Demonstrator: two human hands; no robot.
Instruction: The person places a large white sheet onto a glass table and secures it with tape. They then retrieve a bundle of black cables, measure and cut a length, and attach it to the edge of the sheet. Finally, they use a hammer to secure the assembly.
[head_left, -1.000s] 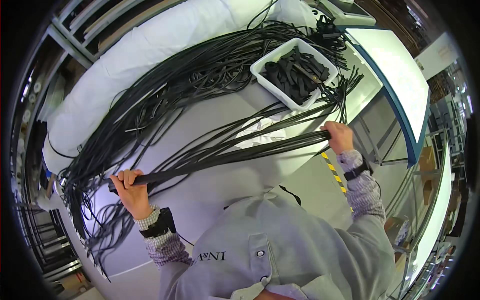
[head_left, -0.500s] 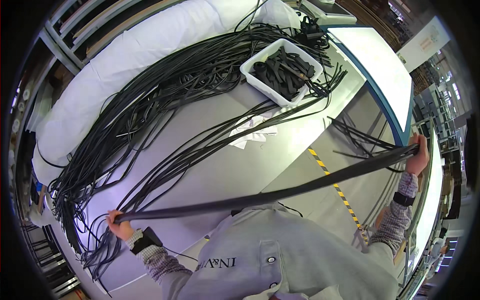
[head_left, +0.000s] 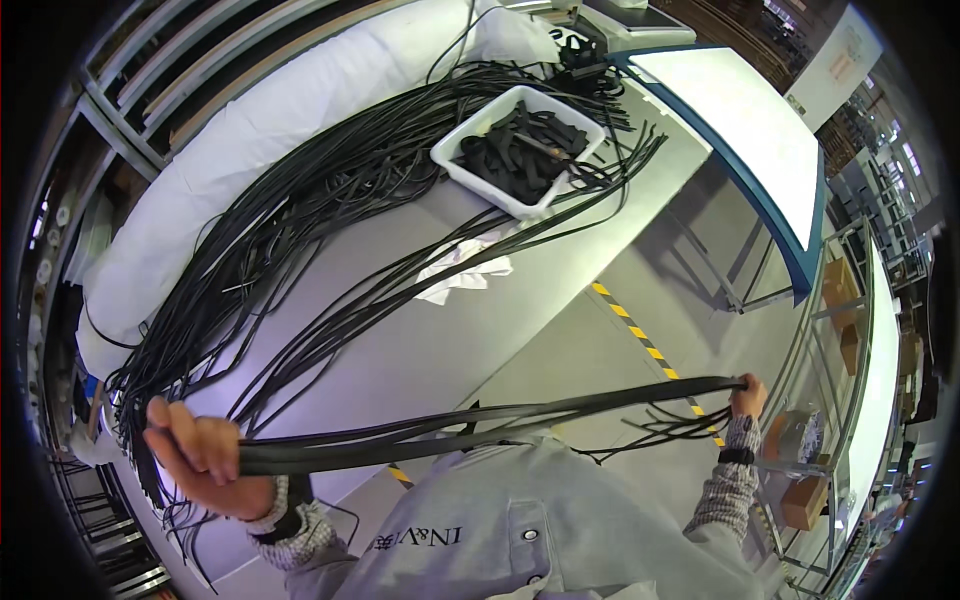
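Note:
A bundle of long, flat black strips (head_left: pixel 640 394) stretches across in front of my body, between my two hands. My left hand (head_left: pixel 208 460) is closed around its left end, raised close to the camera. The right end is gripped by my right hand (head_left: pixel 748 396), lower and farther out, with loose strip tails hanging by it. Between the hands the strips part slightly into separate bands. More loose black strips (head_left: pixel 340 310) lie on the table (head_left: pixel 560 265) just beyond, running from near my left hand toward a white tray (head_left: pixel 488 196) of short black pieces.
A large heap of long black strips (head_left: pixel 270 215) lies along a white-covered roll (head_left: pixel 270 115). Crumpled white scraps (head_left: pixel 462 272) rest on the table. At right stand a white panel with a blue edge (head_left: pixel 735 120) and a metal rack with cardboard boxes (head_left: pixel 803 502). Yellow-black tape (head_left: pixel 640 335) marks the floor.
My right hand has come down and inward, bringing its end of the bundle lower. My left hand has risen toward the camera. The bundle has spread into several bands.

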